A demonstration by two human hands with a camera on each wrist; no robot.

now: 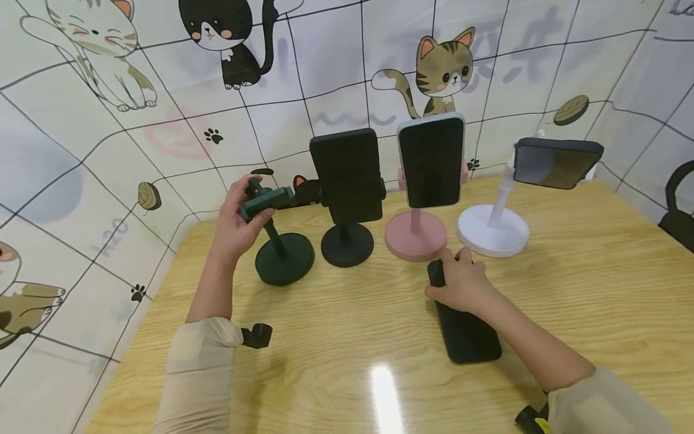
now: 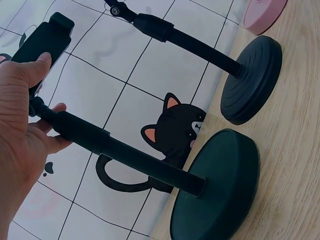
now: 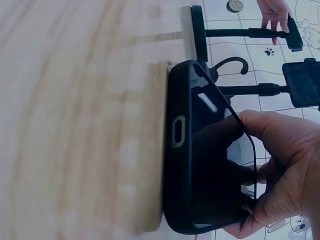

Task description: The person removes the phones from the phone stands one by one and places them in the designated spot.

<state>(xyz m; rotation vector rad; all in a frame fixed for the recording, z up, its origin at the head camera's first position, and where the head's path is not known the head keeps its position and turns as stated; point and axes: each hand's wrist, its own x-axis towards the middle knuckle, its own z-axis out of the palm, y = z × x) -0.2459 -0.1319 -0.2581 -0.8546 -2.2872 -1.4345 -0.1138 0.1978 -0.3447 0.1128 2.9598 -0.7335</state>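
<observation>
My left hand (image 1: 238,211) grips the clamp head of a dark green phone stand (image 1: 284,258). In the left wrist view, the thumb lies on the green clamp (image 2: 47,42) and fingers are behind the pole; the round base rests on the table. That clamp holds no phone. My right hand (image 1: 463,280) grips a black phone (image 1: 468,337) by its far end, thumb on one side and fingers on the other. The right wrist view shows the phone's dark glossy screen (image 3: 215,165) and its charging port; whether the phone touches the table I cannot tell.
To the right of the green stand are a black stand (image 1: 347,246) and a pink stand (image 1: 416,236), each with an upright phone. A white stand (image 1: 493,232) carries a phone (image 1: 558,164) sideways. Behind the wooden table (image 1: 325,337) hangs a cat-patterned cloth (image 1: 336,66). A black object (image 1: 680,226) lies far right.
</observation>
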